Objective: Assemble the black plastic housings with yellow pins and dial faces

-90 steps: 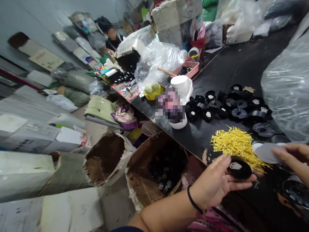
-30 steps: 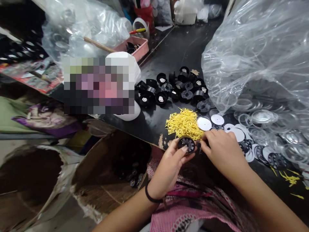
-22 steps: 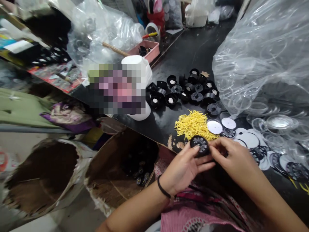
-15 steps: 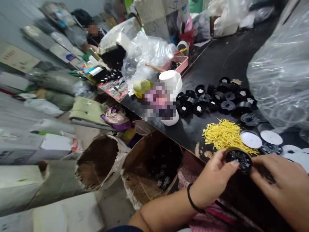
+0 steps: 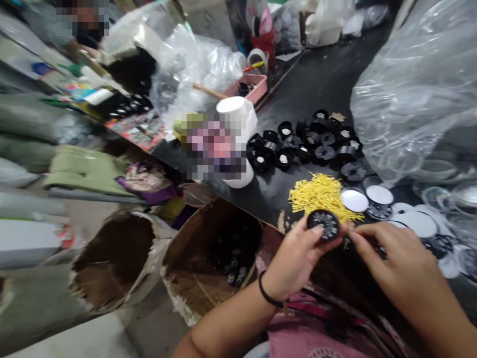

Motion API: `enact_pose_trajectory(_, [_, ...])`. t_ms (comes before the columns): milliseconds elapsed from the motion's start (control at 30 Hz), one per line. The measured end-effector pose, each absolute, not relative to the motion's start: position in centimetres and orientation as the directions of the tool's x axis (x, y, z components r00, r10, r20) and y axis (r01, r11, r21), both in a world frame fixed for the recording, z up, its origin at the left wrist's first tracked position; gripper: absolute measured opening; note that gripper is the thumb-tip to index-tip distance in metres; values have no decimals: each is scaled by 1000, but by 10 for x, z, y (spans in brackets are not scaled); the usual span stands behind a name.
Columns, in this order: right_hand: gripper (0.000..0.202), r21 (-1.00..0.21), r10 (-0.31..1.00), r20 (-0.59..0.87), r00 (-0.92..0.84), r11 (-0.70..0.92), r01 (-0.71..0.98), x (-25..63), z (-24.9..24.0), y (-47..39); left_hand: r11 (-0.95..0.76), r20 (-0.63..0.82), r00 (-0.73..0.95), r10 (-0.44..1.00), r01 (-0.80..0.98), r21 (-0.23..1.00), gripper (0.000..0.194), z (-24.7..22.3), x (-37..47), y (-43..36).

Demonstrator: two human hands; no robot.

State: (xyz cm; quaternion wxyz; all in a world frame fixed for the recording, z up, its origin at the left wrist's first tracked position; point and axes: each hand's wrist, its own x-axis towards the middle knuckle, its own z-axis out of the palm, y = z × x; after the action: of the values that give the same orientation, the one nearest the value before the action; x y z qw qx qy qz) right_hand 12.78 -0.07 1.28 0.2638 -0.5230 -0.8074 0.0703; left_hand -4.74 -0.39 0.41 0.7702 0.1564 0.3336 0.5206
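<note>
My left hand (image 5: 294,258), with a black band on its wrist, is closed on a black round case (image 5: 323,224) with pale markings on its face. Just right of the case, my right hand (image 5: 398,261) has thumb and forefinger pinched together; whatever lies between them is too small to make out. Behind the case is a pile of thin yellow plastic sticks (image 5: 315,195). White discs (image 5: 354,200) lie to the right of the pile. Farther back sit several black round housings (image 5: 284,158), some with white pieces inside.
A large clear plastic bag (image 5: 406,94) bulges at the right. On the left of the table stand a white container (image 5: 236,112) and a pink tray (image 5: 257,89). Below the edge are two open sacks (image 5: 182,268), one with dark parts inside. A person (image 5: 87,25) sits far back.
The view has swung right, so things sit farther left. My right fingers, beside the case's edge before, are now pinched slightly apart from it. My left hand still holds the case.
</note>
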Motion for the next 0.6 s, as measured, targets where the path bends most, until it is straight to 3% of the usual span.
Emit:
enact_pose_trajectory(133, [14,-530,914,303,-270,397,749,117,28,-1,343,-362,102,927,-625,701,27,-4,-40,0])
enact_pose_trajectory(367, [13,-493,910,291,-294,406,769,111,32,0,284,-258,118,959,-354,891,23,-2,-27,-6])
enact_pose_trajectory(600, [17,-534,925,263,-275,377,757,114,32,-1,305,-273,137,952,-376,875,26,-2,-28,-9])
